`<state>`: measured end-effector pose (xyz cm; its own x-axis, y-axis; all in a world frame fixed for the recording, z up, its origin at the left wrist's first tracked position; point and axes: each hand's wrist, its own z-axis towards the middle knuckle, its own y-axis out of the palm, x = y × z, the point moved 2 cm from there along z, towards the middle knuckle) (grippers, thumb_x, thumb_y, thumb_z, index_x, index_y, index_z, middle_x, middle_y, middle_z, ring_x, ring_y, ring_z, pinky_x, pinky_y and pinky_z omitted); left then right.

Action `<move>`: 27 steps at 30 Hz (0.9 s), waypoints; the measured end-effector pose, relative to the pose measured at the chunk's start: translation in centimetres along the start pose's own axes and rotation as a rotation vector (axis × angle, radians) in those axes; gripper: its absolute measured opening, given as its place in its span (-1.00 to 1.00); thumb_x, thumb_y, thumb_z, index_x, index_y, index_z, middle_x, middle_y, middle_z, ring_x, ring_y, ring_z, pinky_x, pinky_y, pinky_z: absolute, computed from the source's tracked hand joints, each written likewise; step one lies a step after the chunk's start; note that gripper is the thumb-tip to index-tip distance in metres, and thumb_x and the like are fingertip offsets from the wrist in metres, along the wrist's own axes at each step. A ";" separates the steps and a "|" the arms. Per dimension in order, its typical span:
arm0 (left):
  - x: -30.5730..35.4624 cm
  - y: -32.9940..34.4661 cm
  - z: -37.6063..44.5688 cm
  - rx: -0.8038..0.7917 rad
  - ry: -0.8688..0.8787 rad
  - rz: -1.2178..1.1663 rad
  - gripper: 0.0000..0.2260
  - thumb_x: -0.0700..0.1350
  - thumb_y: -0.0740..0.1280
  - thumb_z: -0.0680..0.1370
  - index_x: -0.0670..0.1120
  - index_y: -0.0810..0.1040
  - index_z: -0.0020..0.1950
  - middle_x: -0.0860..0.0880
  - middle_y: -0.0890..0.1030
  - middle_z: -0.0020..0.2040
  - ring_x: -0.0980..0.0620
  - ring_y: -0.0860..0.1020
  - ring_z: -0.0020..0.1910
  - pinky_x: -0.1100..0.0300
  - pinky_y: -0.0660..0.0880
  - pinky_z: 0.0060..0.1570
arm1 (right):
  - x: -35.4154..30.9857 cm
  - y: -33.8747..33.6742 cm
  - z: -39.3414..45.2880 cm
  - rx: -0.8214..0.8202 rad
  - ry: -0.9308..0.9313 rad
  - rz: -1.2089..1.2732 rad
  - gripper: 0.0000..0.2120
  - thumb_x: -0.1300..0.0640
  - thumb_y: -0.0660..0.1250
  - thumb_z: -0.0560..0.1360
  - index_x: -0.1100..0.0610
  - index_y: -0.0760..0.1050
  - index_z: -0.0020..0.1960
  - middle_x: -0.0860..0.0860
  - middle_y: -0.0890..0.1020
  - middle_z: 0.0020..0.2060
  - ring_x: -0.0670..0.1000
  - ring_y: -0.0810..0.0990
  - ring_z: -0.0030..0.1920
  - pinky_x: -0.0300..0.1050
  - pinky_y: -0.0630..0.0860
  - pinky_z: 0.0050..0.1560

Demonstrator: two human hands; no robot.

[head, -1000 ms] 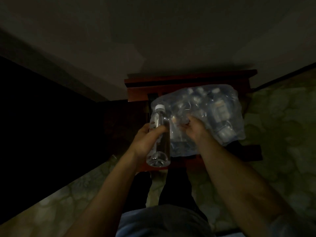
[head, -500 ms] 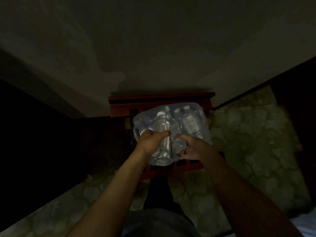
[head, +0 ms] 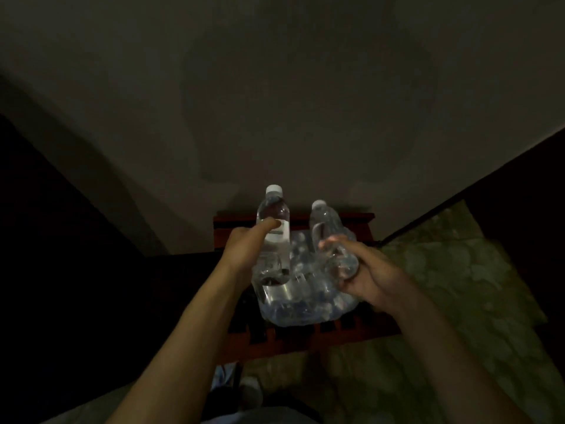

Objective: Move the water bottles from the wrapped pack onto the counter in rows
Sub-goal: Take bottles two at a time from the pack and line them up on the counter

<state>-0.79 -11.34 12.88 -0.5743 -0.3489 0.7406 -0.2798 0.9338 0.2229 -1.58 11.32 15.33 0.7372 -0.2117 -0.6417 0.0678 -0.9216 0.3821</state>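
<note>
The scene is dim. A plastic-wrapped pack of water bottles (head: 305, 301) lies on a reddish wooden slatted stand (head: 305, 341) against the wall. My left hand (head: 244, 249) grips a clear bottle with a white cap (head: 273, 215), held upright above the pack's left side. My right hand (head: 367, 273) holds a second clear bottle (head: 327, 224) around its lower part, tilted up over the pack's right side. Both bottles are out of the wrap. The counter is not in view.
A plain wall (head: 275, 102) rises behind the stand. Patterned greenish floor (head: 458, 286) spreads to the right and below. A dark area (head: 61, 270) fills the left side. My legs and feet (head: 244, 390) show at the bottom.
My right hand has pulled a second bottle out of the pack and lifted it. My left hand has raised its bottle higher. The view has pulled back and tilted up.
</note>
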 end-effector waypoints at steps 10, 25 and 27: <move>7.6 -1.1 -10.8 -0.049 0.404 0.063 -0.71 0.10 0.44 0.48 -0.04 0.63 0.09 -0.10 0.73 -0.05 -0.09 0.73 -0.12 0.00 0.67 -0.19 | -3.5 10.0 -5.1 -0.323 -0.448 -0.389 -0.45 0.16 0.49 0.39 -0.08 0.44 0.33 0.06 0.65 0.19 0.11 0.63 0.21 0.17 0.57 0.19; 17.6 -10.8 -24.7 0.222 0.854 0.234 -0.68 -0.05 0.58 0.36 -0.10 0.66 0.06 -0.13 0.74 -0.07 -0.10 0.73 -0.07 0.02 0.66 -0.01 | -3.1 28.1 -8.3 -0.486 -0.792 -0.214 -0.43 0.19 0.54 0.33 -0.01 0.38 0.24 0.00 0.72 0.01 0.05 0.71 0.01 -0.13 0.64 -0.12; 19.0 -12.8 -25.7 0.226 0.866 0.225 -0.67 -0.08 0.54 0.40 -0.17 0.62 0.10 -0.20 0.73 -0.05 -0.16 0.72 -0.05 -0.08 0.63 0.07 | -3.4 30.5 -8.7 -0.552 -0.788 -0.197 -0.52 0.22 0.51 0.32 0.05 0.49 0.20 0.10 0.72 0.00 0.13 0.71 -0.02 -0.03 0.64 -0.14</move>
<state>11.66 -27.94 40.41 0.1172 0.1053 0.9875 -0.4268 0.9032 -0.0457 3.80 -13.29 34.96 0.0332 -0.4117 -0.9107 0.5941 -0.7247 0.3492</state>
